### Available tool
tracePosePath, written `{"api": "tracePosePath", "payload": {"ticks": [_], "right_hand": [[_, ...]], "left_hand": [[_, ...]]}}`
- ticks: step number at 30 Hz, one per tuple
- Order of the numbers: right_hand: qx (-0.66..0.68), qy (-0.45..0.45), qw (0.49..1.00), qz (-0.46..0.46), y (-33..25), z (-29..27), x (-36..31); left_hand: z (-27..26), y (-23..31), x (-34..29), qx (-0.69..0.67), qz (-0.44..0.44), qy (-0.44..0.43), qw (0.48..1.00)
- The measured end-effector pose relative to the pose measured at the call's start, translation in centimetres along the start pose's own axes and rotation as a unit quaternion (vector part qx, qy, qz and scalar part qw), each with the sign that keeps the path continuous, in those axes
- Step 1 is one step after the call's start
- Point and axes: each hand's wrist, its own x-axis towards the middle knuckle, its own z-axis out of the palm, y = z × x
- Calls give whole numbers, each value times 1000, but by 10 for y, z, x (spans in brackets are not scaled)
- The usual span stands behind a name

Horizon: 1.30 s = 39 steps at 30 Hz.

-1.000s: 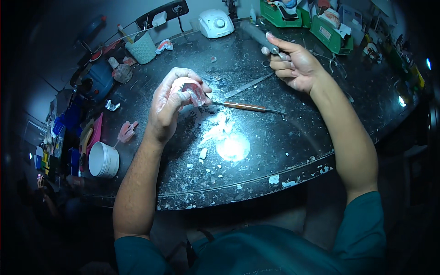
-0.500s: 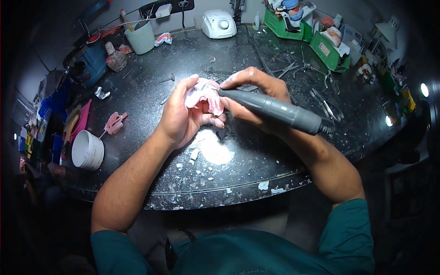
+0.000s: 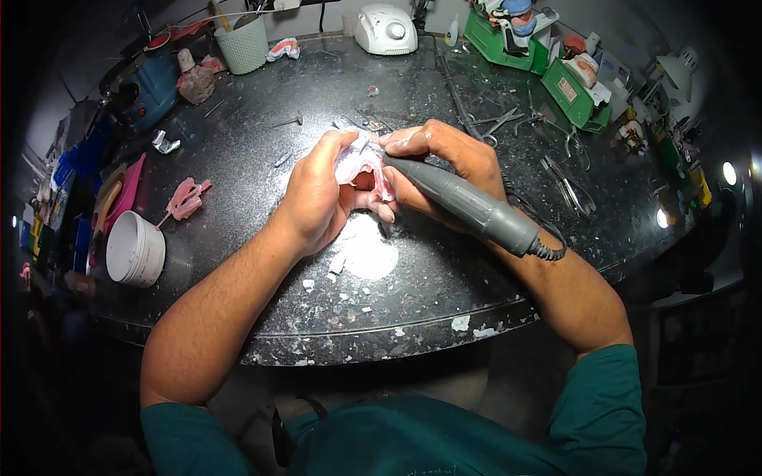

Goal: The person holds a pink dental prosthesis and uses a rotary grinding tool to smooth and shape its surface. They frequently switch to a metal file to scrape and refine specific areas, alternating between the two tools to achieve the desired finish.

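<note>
My left hand (image 3: pixel 316 194) is closed around the near-left side of a pink, arch-shaped denture base (image 3: pixel 359 163) coated with white plaster, its fingers curled beneath. My right hand (image 3: pixel 456 155) grips a dark grey rotary handpiece (image 3: pixel 468 204) like a pen. The handpiece's front end points at the right side of the denture base, where my right fingertips also rest close against it. Its working tip is hidden or too small to make out. From the back end of the handpiece a coiled cord (image 3: pixel 548 251) runs under my right forearm.
White plaster crumbs (image 3: pixel 337 262) lie on the black bench (image 3: pixel 262 103). To the left stand a white tub (image 3: pixel 136 250) and a pink piece (image 3: pixel 186 198). A white control box (image 3: pixel 386 30) is at the back. Scissors (image 3: pixel 502 120), pliers and green bins (image 3: pixel 575 95) occupy the right.
The denture base has turned and tilted in my left hand. The handpiece's back end has swung nearer to me, showing more cord. The whole view has shifted slightly.
</note>
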Motion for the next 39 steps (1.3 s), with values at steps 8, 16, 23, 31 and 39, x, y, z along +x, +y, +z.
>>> {"api": "tracePosePath", "payload": {"ticks": [8, 16, 23, 31, 39], "right_hand": [[-12, -15, 1000, 18, -1, 0, -2], [-20, -19, 1000, 14, -2, 1, -2], [-40, -29, 999, 7, -2, 0, -1], [-33, -37, 999, 7, -4, -1, -1], [-41, -44, 998, 15, -4, -2, -2]], "left_hand": [[4, -1, -1, 24, 11, 8, 1000], [9, -1, -3, 45, 25, 29, 998], [7, -3, -2, 43, 22, 27, 998], [10, -3, -4, 49, 28, 44, 997], [9, -4, -3, 46, 22, 38, 998]]}}
